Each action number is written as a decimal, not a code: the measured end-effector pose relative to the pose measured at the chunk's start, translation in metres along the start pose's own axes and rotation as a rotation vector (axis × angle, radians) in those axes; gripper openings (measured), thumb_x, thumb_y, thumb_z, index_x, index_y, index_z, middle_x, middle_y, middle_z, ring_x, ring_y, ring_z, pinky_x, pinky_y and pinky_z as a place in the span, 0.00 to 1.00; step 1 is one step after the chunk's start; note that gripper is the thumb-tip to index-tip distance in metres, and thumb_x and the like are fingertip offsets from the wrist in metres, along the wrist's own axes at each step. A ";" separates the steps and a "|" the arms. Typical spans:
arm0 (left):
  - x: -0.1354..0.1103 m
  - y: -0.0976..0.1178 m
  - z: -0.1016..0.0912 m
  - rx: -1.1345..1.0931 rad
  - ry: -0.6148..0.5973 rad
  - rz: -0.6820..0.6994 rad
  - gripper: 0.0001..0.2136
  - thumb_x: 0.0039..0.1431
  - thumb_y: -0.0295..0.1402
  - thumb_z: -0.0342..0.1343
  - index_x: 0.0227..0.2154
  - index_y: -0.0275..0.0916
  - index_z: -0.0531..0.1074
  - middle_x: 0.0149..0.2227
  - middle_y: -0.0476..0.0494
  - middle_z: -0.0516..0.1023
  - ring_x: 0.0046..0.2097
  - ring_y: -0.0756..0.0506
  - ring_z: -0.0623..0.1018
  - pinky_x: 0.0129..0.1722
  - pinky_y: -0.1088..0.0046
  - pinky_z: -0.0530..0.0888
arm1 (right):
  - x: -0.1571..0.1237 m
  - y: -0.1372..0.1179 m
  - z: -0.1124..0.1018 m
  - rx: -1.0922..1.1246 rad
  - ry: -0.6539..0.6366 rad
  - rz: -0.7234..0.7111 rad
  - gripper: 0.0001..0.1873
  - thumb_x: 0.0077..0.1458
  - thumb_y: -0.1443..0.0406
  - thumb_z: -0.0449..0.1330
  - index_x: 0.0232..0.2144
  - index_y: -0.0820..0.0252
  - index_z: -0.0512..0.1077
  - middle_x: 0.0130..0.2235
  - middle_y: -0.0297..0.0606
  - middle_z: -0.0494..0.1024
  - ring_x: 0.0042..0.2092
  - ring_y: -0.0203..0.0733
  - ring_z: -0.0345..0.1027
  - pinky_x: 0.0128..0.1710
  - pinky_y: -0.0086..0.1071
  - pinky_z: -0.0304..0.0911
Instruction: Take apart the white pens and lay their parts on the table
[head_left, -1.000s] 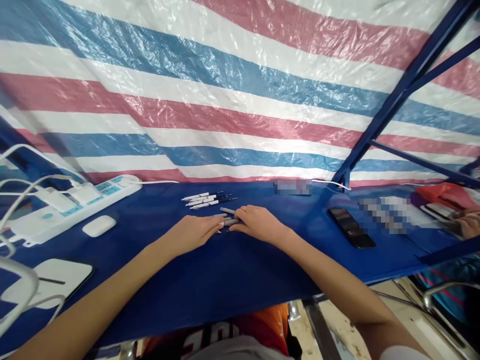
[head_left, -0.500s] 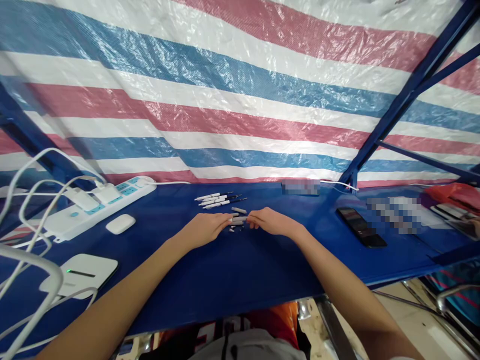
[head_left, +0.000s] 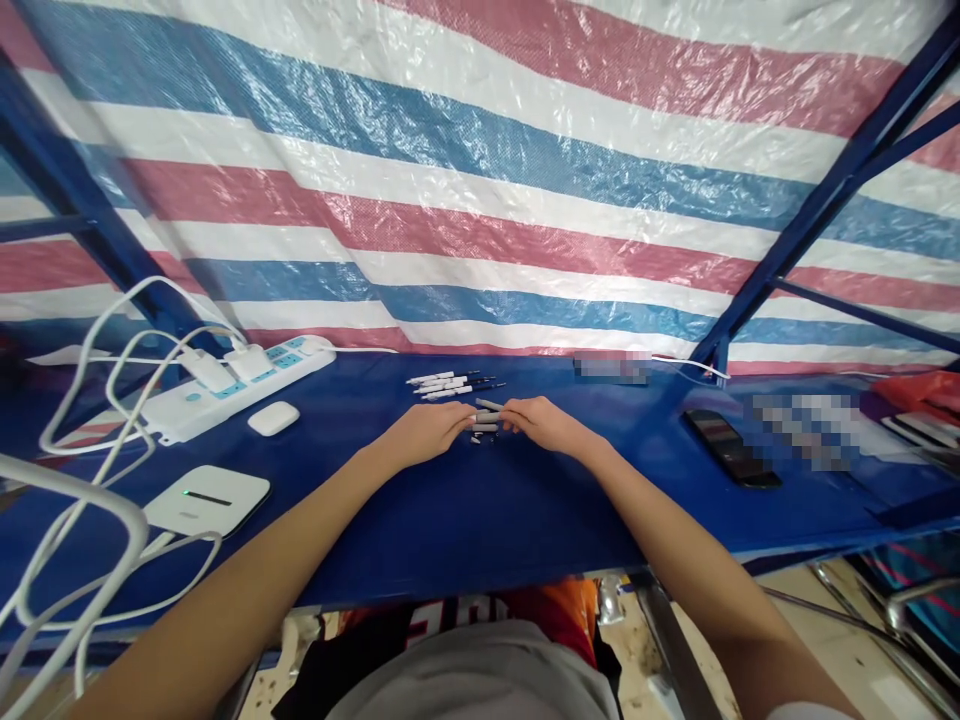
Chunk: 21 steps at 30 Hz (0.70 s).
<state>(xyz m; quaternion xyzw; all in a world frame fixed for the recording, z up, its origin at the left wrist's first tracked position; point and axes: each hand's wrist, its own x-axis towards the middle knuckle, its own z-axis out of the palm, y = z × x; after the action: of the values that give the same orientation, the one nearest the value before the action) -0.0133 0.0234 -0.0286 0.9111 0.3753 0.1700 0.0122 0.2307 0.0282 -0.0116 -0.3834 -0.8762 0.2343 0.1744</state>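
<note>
Drawn inward: left hand, right hand, fingers over grey pen parts; hold unclear, pinch apparently needed next.

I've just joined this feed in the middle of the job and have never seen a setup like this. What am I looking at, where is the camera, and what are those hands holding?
There's no machine here: these are a person's two bare hands, seen through a camera worn on their head, looking forward and down. The left hand and right hand rest on a blue-covered table, with the fingertips at small grey and white pen parts. They're too small to tell whether they are gripped. Just beyond lie several white pens. Farther left are a power strip and a white computer mouse; to the right is a smartphone.
</note>
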 end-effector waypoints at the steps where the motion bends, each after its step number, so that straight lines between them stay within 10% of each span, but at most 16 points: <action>1: 0.000 0.000 0.001 -0.001 -0.002 0.001 0.15 0.70 0.37 0.39 0.48 0.41 0.69 0.43 0.45 0.77 0.42 0.45 0.77 0.39 0.73 0.69 | 0.000 0.001 0.000 -0.008 0.012 0.001 0.17 0.63 0.58 0.46 0.36 0.61 0.70 0.34 0.37 0.76 0.34 0.34 0.67 0.37 0.27 0.57; 21: 0.000 -0.002 -0.001 -0.193 -0.013 -0.056 0.17 0.69 0.38 0.40 0.55 0.44 0.67 0.47 0.44 0.75 0.47 0.43 0.74 0.45 0.70 0.67 | 0.004 0.010 0.005 -0.004 0.224 -0.061 0.11 0.58 0.62 0.55 0.39 0.60 0.73 0.37 0.37 0.77 0.35 0.33 0.68 0.38 0.28 0.63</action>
<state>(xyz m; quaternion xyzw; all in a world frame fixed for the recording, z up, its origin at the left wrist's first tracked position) -0.0152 0.0244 -0.0282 0.8959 0.3826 0.1991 0.1069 0.2319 0.0359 -0.0210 -0.3806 -0.8630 0.1826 0.2775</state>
